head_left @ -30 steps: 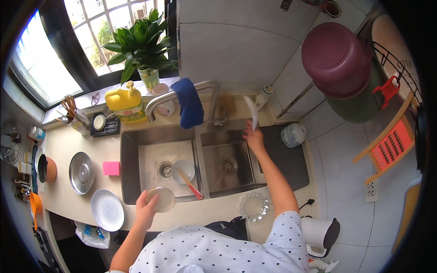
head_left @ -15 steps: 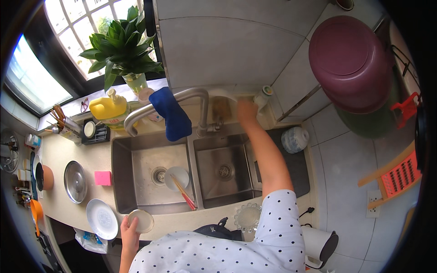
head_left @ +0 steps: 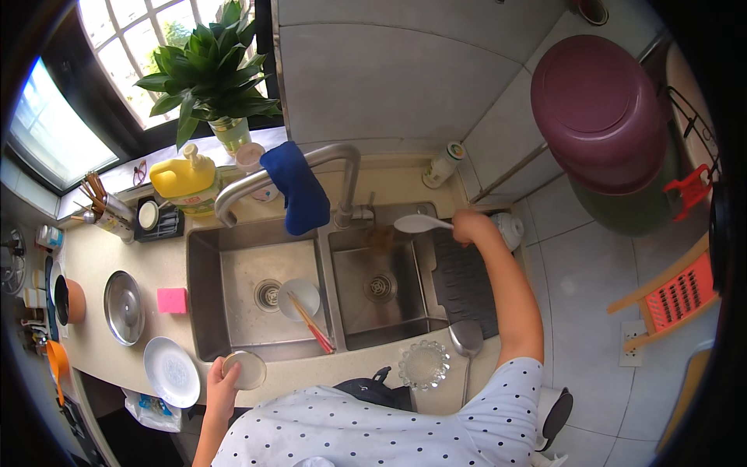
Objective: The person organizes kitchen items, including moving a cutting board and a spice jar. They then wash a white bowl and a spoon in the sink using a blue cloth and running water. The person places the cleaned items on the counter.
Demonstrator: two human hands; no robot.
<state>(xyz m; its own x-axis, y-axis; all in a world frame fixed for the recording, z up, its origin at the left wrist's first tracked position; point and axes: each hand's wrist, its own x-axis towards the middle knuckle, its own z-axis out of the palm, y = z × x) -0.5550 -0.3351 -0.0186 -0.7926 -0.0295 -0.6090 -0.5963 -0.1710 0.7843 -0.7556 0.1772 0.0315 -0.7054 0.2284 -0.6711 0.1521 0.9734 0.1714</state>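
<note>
My right hand (head_left: 473, 226) grips the handle of a white spoon (head_left: 412, 224). Its bowl points left, over the back of the right sink basin (head_left: 373, 319). A blurred brown patch (head_left: 379, 240) shows just below the spoon; what it is I cannot make out. At the counter's front edge, my left hand (head_left: 222, 383) pinches the rim of a small round, pale lid or dish (head_left: 248, 371). In the left basin (head_left: 241, 327) sits a white bowl (head_left: 289, 293) with red-ended chopsticks (head_left: 311, 324) leaning across it.
A faucet (head_left: 350, 183) draped with a blue cloth (head_left: 296, 191) arches over the basins. Left of the sink are a pink sponge (head_left: 172, 300), a metal lid (head_left: 124, 307) and a white plate (head_left: 171, 373). A glass dish (head_left: 424, 365) and metal turner (head_left: 466, 339) lie front right.
My right hand has come from behind the sink toward me and right, bringing the white spoon into view. The brown patch has shifted toward the basin. My left hand keeps its hold.
</note>
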